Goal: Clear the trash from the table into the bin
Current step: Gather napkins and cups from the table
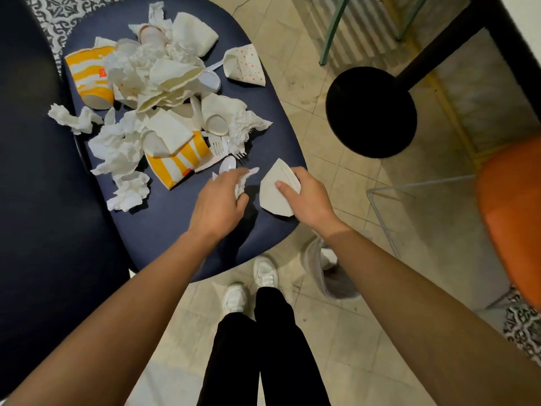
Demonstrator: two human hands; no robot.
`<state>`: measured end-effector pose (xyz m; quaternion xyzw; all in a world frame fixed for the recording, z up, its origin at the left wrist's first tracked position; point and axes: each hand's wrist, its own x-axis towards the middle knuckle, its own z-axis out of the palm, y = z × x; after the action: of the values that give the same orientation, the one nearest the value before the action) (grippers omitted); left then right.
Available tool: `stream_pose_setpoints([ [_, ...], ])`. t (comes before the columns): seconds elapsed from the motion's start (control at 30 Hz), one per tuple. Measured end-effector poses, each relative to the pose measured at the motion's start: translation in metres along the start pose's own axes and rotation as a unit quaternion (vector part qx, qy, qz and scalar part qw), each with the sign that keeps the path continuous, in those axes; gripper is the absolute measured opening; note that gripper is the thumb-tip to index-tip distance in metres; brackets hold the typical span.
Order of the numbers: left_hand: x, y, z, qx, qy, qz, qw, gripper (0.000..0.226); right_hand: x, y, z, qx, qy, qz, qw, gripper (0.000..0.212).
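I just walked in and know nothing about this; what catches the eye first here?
A heap of trash, white paper and yellow-striped cups, covers the far part of the dark blue table. At its near edge the left hand grips a crumpled napkin and the right hand holds a folded paper plate. A bin stands on the floor beside the table.

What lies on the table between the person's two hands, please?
In the head view, only bare table separates the napkin in the left hand from the folded plate in the right hand.
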<state>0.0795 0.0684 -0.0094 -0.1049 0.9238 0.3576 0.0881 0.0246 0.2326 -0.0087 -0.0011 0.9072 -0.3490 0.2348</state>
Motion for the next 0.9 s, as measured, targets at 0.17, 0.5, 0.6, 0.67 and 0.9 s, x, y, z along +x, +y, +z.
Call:
stream_pose_setpoints([
  [0.17, -0.009, 0.027, 0.024, -0.002, -0.033, 0.03, 0.999, 0.018, -0.029, 0.027, -0.027, 0.02, 0.053, 0.031, 0.998, 0.042],
  [0.5, -0.026, 0.091, 0.114, -0.081, -0.072, 0.04, 0.993, 0.012, -0.062, 0.125, -0.064, 0.006, 0.088, 0.134, 0.987, 0.038],
  [0.6, -0.034, 0.108, 0.152, -0.113, -0.075, 0.018, 0.991, 0.009, -0.068, 0.166, -0.069, -0.009, 0.083, 0.16, 0.984, 0.04],
  [0.67, -0.04, 0.115, 0.179, -0.122, -0.094, -0.001, 0.988, 0.008, -0.071, 0.195, -0.069, -0.017, 0.072, 0.164, 0.984, 0.041],
  [0.9, -0.052, 0.109, 0.269, -0.117, -0.158, -0.074, 0.978, 0.017, -0.07, 0.275, -0.051, -0.022, 0.022, 0.167, 0.986, 0.033],
])
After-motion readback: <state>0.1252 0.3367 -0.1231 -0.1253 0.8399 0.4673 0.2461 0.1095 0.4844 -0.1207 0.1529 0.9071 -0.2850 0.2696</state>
